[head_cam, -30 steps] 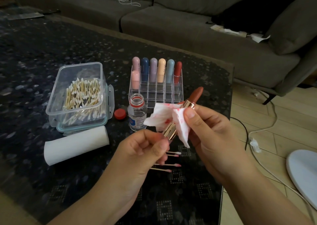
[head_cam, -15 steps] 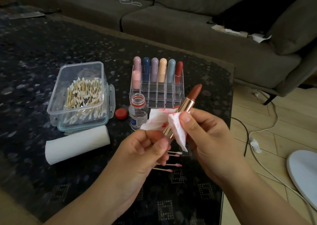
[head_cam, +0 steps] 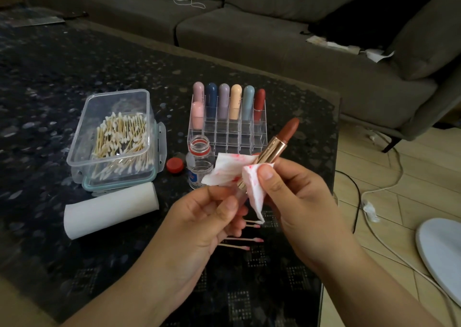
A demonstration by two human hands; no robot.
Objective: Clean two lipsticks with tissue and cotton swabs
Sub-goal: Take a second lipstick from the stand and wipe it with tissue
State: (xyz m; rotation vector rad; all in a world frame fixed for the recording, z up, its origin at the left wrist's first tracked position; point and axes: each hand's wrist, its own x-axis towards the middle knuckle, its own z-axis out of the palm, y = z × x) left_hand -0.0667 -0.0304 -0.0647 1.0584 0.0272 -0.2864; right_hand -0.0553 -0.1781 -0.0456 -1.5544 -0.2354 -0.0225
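An open lipstick [head_cam: 277,145] with a gold tube and a brown-red bullet points up and to the right. My left hand [head_cam: 199,224] grips its base. My right hand [head_cam: 294,202] pinches a white tissue [head_cam: 232,169], stained pink-red, against the gold tube with the thumb on top. Several used cotton swabs [head_cam: 245,242] with pink tips lie on the table below my hands. A clear box of clean cotton swabs [head_cam: 119,139] stands at the left. A white tissue roll [head_cam: 109,209] lies in front of that box.
A clear rack [head_cam: 229,132] holds several capped lipsticks at the back. An open small bottle [head_cam: 199,163] and its red cap [head_cam: 175,164] stand between the rack and the box. The dark table [head_cam: 50,77] ends at the right, with cables on the floor. A sofa [head_cam: 274,39] lies behind.
The tissue under my right thumb has slid down the gold tube, so more of the tube and bullet show. My left hand keeps its grip on the base.
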